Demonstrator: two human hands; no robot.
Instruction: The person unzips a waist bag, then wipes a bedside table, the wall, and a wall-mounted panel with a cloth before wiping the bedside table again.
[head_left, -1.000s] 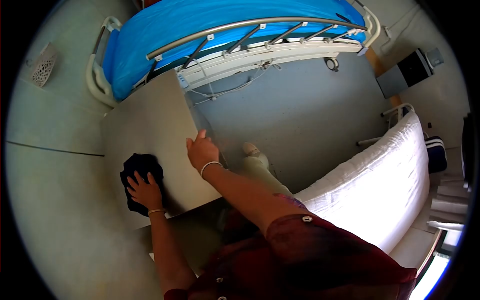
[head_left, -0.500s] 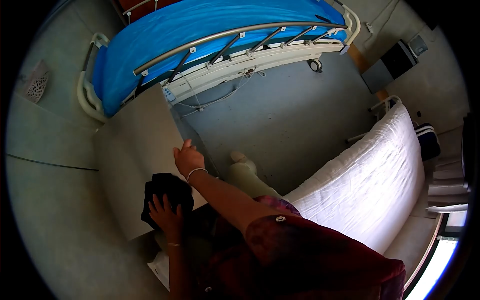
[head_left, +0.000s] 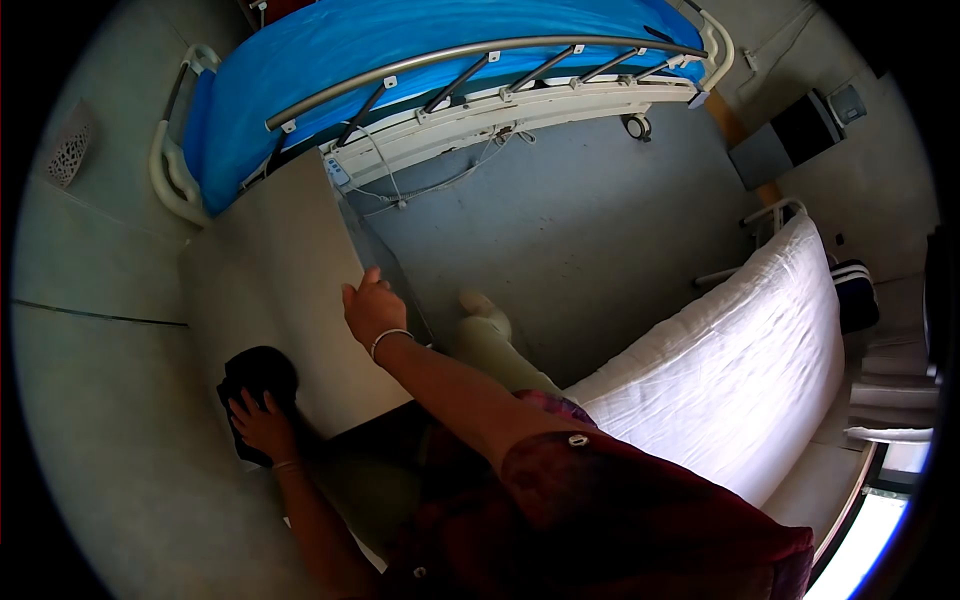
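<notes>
A dark cloth (head_left: 262,372) lies bunched on the near left corner of a grey tabletop (head_left: 275,260). On top of it rests my left hand (head_left: 264,425), its fingers spread and pressed flat against the fabric. My right hand (head_left: 374,308) is over the tabletop's right edge, with its fingers partly curled and apart and nothing visible in them. Whether it touches the edge is unclear.
Beyond the tabletop stands a bed with a blue cover (head_left: 400,40) and a metal side rail (head_left: 440,65). White bedding (head_left: 730,360) is at the right. A grey and black cabinet (head_left: 790,140) stands by the far right wall.
The cloth and my left hand moved right and toward me, then back left to the tabletop's near left corner. My right hand stays near the right edge. The view has shifted slightly.
</notes>
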